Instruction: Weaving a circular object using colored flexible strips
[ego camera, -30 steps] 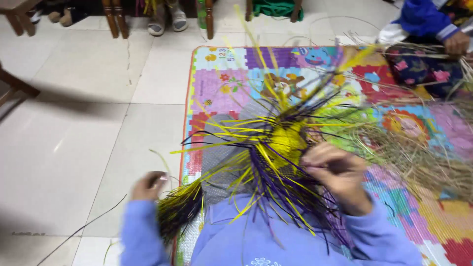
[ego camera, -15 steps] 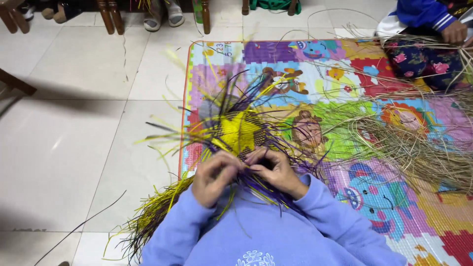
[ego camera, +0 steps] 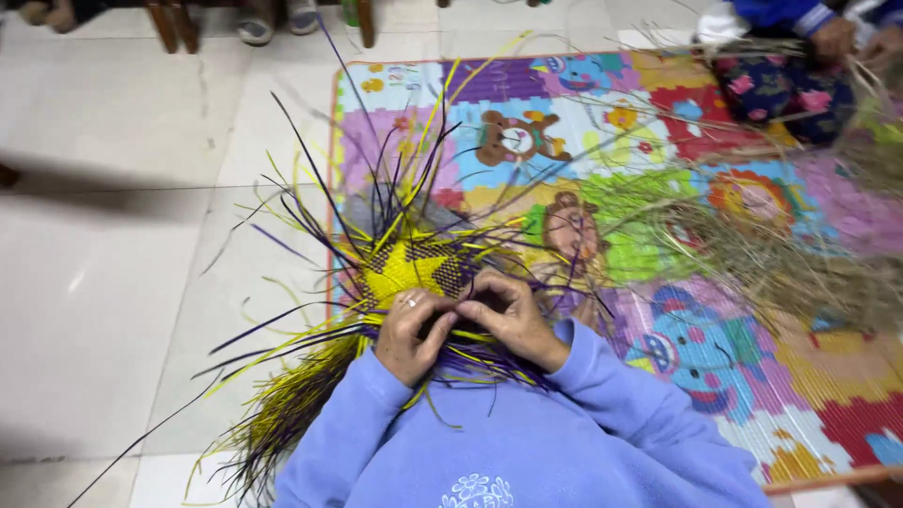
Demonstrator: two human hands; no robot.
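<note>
Tiled floor (ego camera: 113, 263), play mat (ego camera: 677, 113), hands (ego camera: 414, 329) on weaving (ego camera: 414, 268)

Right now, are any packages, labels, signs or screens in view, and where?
No packages, signs or screens.
Play mat: on the tiled floor, rectangular, bright cartoon-animal panels, small printed symbols near its top left corner.
Sweatshirt: lavender, small white flower emblem at the bottom edge, under both hands.

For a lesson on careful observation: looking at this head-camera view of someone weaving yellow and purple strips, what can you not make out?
- Head view: the near edge of the woven yellow and purple strip panel is hidden under the left hand and right hand.
- Whether the fingers pinch a strip: tucked under, unclear.
- The other person on the colourful play mat: cut off by the top edge.
- Loose dry straw pile: blurred, single stalks indistinct.
</note>
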